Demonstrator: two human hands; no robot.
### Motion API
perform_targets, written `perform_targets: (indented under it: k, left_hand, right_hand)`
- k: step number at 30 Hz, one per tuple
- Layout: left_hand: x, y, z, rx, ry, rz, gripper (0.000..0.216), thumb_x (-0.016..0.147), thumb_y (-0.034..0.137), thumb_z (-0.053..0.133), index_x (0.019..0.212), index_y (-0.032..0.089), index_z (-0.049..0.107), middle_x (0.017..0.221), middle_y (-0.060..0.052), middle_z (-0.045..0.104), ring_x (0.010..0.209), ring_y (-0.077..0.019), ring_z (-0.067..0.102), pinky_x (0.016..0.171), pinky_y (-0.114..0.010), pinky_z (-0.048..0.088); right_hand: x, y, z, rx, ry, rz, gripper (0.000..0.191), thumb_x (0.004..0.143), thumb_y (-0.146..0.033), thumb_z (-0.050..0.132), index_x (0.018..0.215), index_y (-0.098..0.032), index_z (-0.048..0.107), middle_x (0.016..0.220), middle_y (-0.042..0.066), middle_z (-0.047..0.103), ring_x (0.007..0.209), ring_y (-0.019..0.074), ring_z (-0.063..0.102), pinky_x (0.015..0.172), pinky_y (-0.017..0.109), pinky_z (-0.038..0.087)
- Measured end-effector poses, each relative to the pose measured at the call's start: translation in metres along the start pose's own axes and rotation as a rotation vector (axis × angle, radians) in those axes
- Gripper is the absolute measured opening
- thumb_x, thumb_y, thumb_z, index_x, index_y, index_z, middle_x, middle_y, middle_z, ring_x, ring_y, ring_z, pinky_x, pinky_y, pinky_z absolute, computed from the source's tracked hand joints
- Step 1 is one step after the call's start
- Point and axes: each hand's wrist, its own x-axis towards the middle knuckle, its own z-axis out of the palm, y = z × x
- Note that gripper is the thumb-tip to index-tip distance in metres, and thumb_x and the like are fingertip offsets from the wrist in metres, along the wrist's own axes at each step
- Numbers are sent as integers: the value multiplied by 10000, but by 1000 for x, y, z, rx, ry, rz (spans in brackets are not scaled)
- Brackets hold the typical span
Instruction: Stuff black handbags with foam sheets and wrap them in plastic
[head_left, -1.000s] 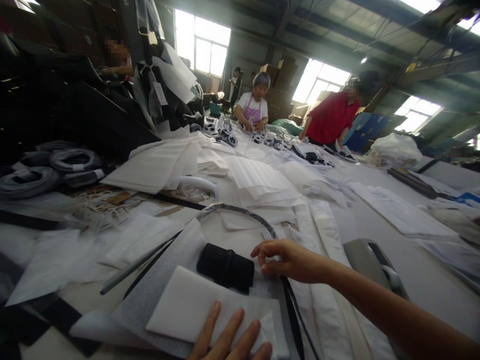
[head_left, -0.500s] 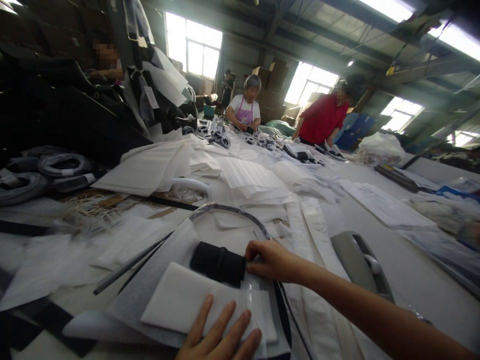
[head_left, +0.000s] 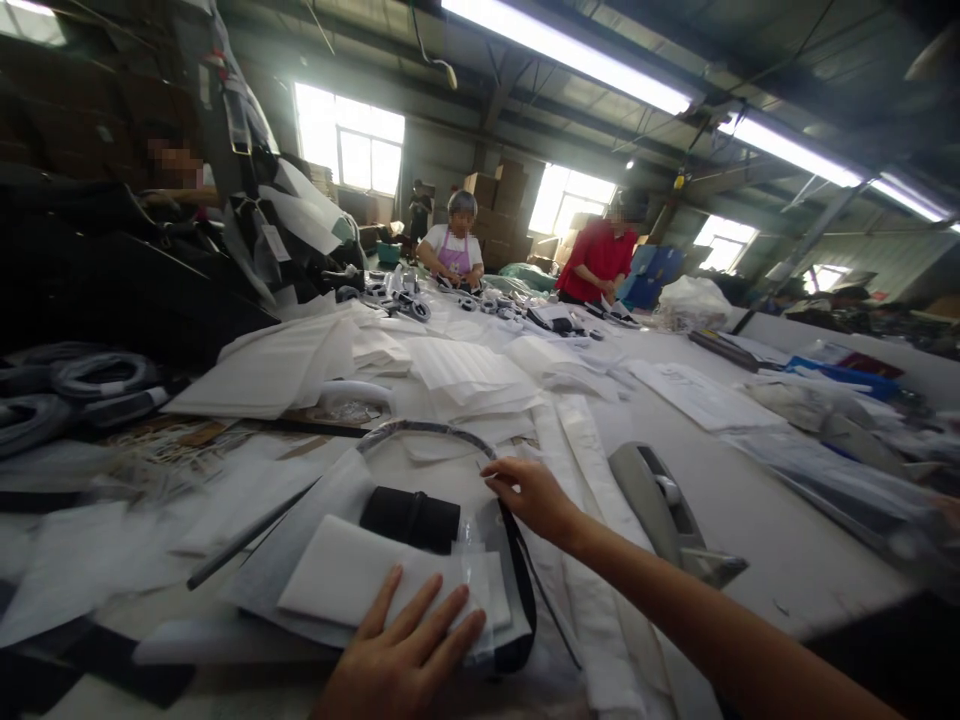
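My left hand (head_left: 409,645) lies with fingers spread on a folded white foam sheet (head_left: 337,575), beside a strip of clear tape (head_left: 470,545). Under the foam is a larger pale wrapping sheet (head_left: 277,575) on a dark bag-like item (head_left: 523,625), mostly hidden. A plastic-wrapped handle (head_left: 427,428) arches up behind it. Flat against the foam's far edge sits a folded black bundle (head_left: 411,518) with a band round its middle. My right hand (head_left: 536,500) hovers near the handle's right end, fingers loosely bent and slightly apart, with nothing visible in them.
A grey tape dispenser (head_left: 651,500) stands to the right, past long white strips (head_left: 574,500). Foam sheets (head_left: 465,370) are piled ahead, and wrapped coils (head_left: 101,375) lie at left. Two people work across the table, one in a purple apron (head_left: 454,255), one in a red top (head_left: 596,258).
My right hand has left the black bundle's right end and moved up toward the handle, its fingers loosening. My left hand stays on the foam. The view has turned slightly right.
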Motion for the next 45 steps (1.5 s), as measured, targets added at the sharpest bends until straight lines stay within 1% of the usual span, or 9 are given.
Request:
perform_targets:
  k: [3,9,15,19,23,28,36,40,45]
  left_hand:
    - [6,-6,-13,32,-54,66,402,1056,231,314,1374,336,536,1338,80,635,1181,-150,609,1239,-469,22]
    - [11,-6,-22,29,-83,63,401,1038,180,357,1367,313,543,1338,66,637,1182,-146,618,1209,-409,221]
    - [7,-8,-16,-9,-69,66,447,1014,149,362,1410,300,502,1362,64,621,1215,-139,593,1166,-349,300]
    - [7,-10,-16,-30,-45,75,523,954,85,377,1420,292,495,1376,71,609,1226,-137,582,1126,-317,343]
    - [7,-11,-16,-55,-72,77,614,894,31,391,1439,303,466,1401,84,584,1245,-132,569,1104,-307,366]
    - [6,-8,-16,-55,-90,54,547,956,57,379,1436,306,464,1386,77,599,1231,-132,588,1136,-330,347]
    - [6,1,-19,-80,-167,-21,414,1024,157,396,1391,312,510,1346,27,635,1232,-162,597,1184,-440,302]
    - [7,1,-20,-57,-121,-29,382,1023,194,433,1371,322,525,1347,37,631,1216,-161,604,1188,-447,292]
    - [11,1,-23,-73,-32,-73,324,1037,320,394,1290,345,596,1260,76,681,1155,-134,637,1218,-433,229]
  right_hand:
    - [-21,-5,-16,17,17,-64,202,941,-244,552,982,-216,748,1014,61,750,940,197,690,874,312,520]
    - [-64,-15,-41,10,70,-74,225,951,-279,544,1075,-253,730,1124,63,736,1058,224,673,969,356,496]
    - [-155,57,-123,-256,616,579,372,837,-517,543,1070,-264,686,1243,65,692,1191,301,608,1064,457,419]
    - [-203,102,-149,-251,649,801,443,754,-547,526,909,-188,736,1153,167,723,1134,388,634,993,543,457]
    - [-204,116,-139,-163,589,773,409,793,-535,503,860,-233,772,1019,85,776,1042,289,694,908,410,536]
    - [-179,82,-121,-232,694,607,427,821,-500,532,1069,-202,711,1267,116,665,1210,320,576,1035,476,442]
    - [-73,-24,-44,-85,28,-124,219,958,-283,541,1084,-275,720,1224,51,681,1203,225,578,1059,379,433]
    - [-30,-38,-12,-120,-92,-176,140,903,-224,624,938,-237,759,1192,65,697,1181,229,585,1057,375,429]
    - [-31,-44,1,-182,-173,-114,70,849,-243,698,866,-205,755,1158,100,705,1138,268,600,1022,413,445]
